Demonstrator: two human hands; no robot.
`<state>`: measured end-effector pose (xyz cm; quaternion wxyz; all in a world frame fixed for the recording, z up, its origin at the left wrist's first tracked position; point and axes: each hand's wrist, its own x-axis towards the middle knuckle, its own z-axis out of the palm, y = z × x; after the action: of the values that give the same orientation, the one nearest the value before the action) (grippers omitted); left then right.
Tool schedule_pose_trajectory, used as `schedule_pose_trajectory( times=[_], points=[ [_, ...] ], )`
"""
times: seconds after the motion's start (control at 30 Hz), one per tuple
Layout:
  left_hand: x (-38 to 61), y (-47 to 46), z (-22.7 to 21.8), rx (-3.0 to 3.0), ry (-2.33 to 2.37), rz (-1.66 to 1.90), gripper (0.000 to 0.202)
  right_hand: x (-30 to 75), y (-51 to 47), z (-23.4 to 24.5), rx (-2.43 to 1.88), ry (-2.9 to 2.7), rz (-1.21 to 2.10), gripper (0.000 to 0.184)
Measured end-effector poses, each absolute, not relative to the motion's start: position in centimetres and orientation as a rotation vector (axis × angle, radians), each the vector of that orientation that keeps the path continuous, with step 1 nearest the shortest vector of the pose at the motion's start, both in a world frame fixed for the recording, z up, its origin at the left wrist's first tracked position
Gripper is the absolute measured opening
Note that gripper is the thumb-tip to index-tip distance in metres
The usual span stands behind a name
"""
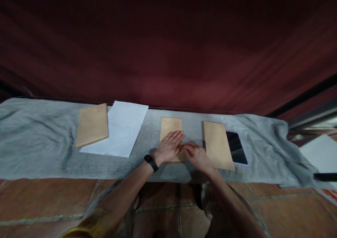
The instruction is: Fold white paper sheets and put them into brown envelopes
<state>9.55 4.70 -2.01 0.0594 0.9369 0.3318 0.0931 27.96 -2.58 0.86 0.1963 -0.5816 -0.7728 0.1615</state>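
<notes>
A brown paper envelope [168, 124] lies upright before me on the grey cloth. My left hand [170, 147], with a black band on its wrist, rests flat across the envelope's middle, fingers stretched out together. At the envelope's right edge, my right hand [196, 156] is closed, its thumb and fingers curled together close to the left fingertips. Whether it pinches the paper edge is hidden. Just right of that hand sits a stack of brown envelopes [218, 143].
A dark-screened tablet [237, 148] is partly under the right stack. Leftward, another envelope stack [92, 125] overlaps white paper sheets [126, 129]. The grey cloth [39, 139] covers a long, narrow surface against a dark red curtain [168, 62]. Tiled floor [47, 199] shows in front.
</notes>
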Motion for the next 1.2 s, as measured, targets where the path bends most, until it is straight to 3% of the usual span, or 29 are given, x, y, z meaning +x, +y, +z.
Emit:
schedule_pose_trajectory(
  times=[0.37, 0.67, 1.2],
  points=[
    [8.3, 1.8, -1.7, 2.847, 0.869, 0.27, 0.058, 27.9, -2.6, 0.1, -1.686, -2.125, 0.265, 0.023],
    [7.7, -0.5, -1.2, 2.797, 0.843, 0.254, 0.089, 28.0, -2.9, -0.2, -1.629, -2.202, 0.281, 0.024],
    [6.3, 0.3, 0.0, 2.679, 0.788, 0.288, 0.046, 28.0, -3.1, 0.0, -1.614, -2.239, 0.322, 0.023]
  ],
)
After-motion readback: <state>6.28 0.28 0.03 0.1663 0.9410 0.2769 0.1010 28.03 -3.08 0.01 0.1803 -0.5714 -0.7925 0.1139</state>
